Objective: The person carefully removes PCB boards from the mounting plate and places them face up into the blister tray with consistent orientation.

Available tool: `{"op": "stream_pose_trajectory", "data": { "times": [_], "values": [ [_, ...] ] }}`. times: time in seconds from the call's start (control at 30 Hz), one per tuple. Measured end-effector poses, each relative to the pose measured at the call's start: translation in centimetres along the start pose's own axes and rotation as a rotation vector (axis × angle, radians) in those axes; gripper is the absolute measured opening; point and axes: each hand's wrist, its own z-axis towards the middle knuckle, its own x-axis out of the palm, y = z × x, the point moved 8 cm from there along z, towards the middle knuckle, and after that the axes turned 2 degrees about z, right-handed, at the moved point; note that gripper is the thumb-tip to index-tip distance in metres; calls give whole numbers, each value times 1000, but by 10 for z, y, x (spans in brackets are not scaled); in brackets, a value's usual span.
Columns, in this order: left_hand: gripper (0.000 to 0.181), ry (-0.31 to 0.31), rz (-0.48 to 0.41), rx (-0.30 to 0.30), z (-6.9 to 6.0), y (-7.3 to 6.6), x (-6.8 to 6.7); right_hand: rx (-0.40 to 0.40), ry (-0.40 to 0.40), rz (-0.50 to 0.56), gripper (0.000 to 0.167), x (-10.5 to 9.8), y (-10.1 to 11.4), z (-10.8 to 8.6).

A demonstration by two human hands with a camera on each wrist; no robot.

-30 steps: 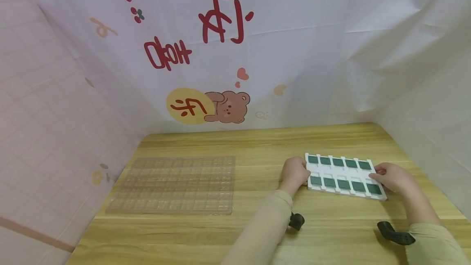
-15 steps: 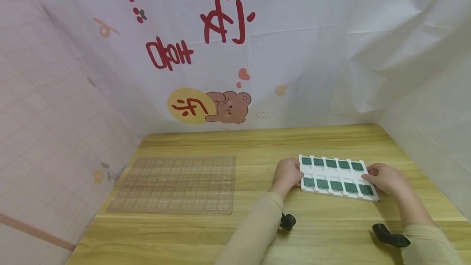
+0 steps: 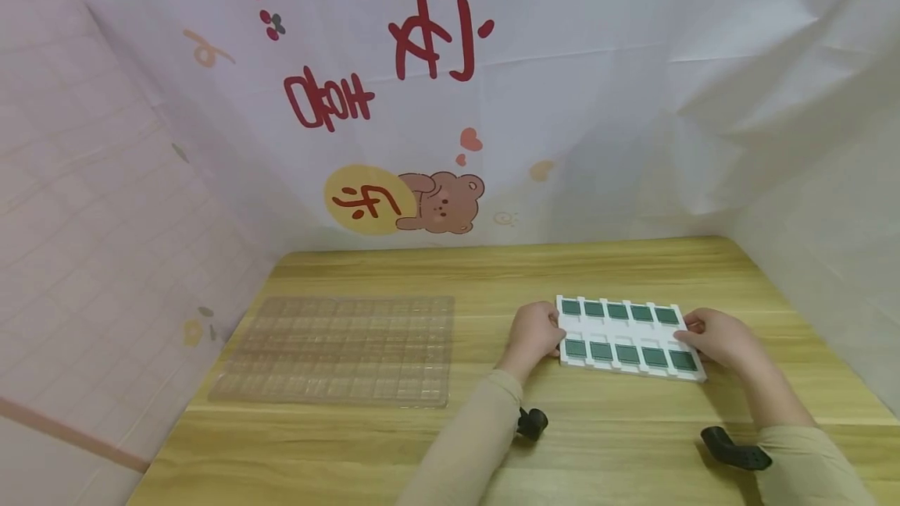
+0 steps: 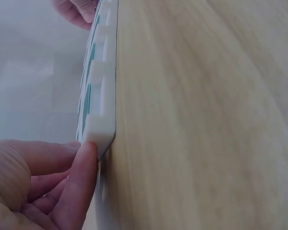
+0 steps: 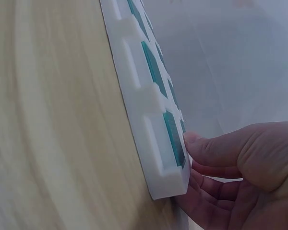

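A white foam-like tray (image 3: 620, 328) carries two rows of flat dark green rectangular pieces (image 3: 627, 354), each in its own slot. My left hand (image 3: 536, 332) grips the tray's left end; in the left wrist view the thumb and fingers (image 4: 81, 177) pinch its corner. At the right end my right hand (image 3: 720, 340) holds the tray, with the thumb on top and the other fingers curled beneath, as the right wrist view shows. The tray lies nearly level, at or just above the wooden table (image 3: 598, 436); the exact gap cannot be told.
A clear plastic tray (image 3: 337, 350) with many small compartments lies on the left of the table. White printed sheeting (image 3: 598, 100) stands behind and at both sides. Black wrist devices (image 3: 532, 423) sit on both wrists.
Both hands have moved left together, carrying the white tray with them. The green pieces have stayed in their slots, and the clear tray has kept its place.
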Motion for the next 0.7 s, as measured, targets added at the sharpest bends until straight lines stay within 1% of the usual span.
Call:
{"op": "stream_pose_trajectory", "data": {
  "times": [0.2, 0.33, 0.47, 0.57, 0.7],
  "values": [
    [12, -1, -28, 5, -3, 7, -8, -19, 7, 14, 48, 5, 10, 3],
    [13, 1, -56, 5, -5, 11, -13, -41, -6, -5, 46, 7, 17, 4],
    [13, 3, -42, 10, -6, 14, -18, -49, -12, -14, 46, 10, 22, 5],
    [15, 12, -33, 9, -7, 16, -22, -55, -16, -12, 44, 13, 26, 6],
    [15, 13, -15, 18, -8, 19, -27, -82, -26, -26, 42, 16, 33, 8]
  ]
}}
